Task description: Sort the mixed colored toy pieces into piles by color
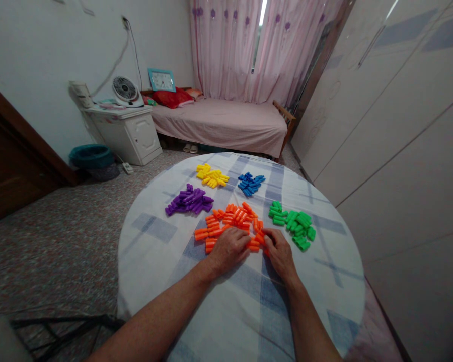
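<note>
A heap of short orange plastic tubes (237,213) lies on the round table in front of me. Over its near side rests my left hand (230,249), fingers curled in and pressed together; whatever they grip is hidden beneath them. At the heap's right edge, my right hand (279,251) has its thumb and forefinger closed around an orange tube (260,237). The two hands are a short way apart, with a few orange tubes between them. Just right of my right hand is a pile of green tubes (300,224).
Purple tubes (189,200), yellow tubes (212,176) and blue tubes (250,184) form separate piles farther back. A checked cloth (226,322) covers the table. Beyond stand a bed (226,118), a white cabinet (136,136) with a fan (126,90), and a wardrobe (392,125) to the right.
</note>
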### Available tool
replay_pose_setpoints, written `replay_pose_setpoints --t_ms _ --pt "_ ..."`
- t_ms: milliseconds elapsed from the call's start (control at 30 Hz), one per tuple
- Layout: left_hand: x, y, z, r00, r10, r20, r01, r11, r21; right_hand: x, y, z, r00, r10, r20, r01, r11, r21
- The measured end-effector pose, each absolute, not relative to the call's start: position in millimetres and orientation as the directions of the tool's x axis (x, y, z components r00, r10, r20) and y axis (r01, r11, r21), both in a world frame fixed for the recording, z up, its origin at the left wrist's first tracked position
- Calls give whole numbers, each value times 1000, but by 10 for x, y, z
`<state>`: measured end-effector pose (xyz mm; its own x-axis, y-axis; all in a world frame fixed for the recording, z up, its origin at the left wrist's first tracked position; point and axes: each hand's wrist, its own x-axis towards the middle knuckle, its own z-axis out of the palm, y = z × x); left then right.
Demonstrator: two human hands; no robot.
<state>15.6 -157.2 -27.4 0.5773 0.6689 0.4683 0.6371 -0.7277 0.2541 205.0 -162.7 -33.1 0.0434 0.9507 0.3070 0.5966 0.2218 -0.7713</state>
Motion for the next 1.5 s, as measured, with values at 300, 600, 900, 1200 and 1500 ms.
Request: replay_pose_setpoints --t_ms 300,600,900,1200,1500 --pt "57 -1516 -229 518 663 541 580 -737 348 2041 -1633 -316 52 949 310 596 219 -772" --pt "74 -1538 -242 624 607 492 545 -789 282 2046 -1630 -331 44 949 312 592 227 -773" --pt "99 -1530 -298 573 684 452 647 -716 263 2042 -1631 -335 47 951 307 599 219 -770" --pt "56 -1524 -214 513 674 532 602 -724 337 2032 -1643 -305 52 948 313 597 222 -771" --pt "-31 -1462 -245 332 749 574 634 -628 452 2036 -1633 -307 49 952 303 600 214 -771"
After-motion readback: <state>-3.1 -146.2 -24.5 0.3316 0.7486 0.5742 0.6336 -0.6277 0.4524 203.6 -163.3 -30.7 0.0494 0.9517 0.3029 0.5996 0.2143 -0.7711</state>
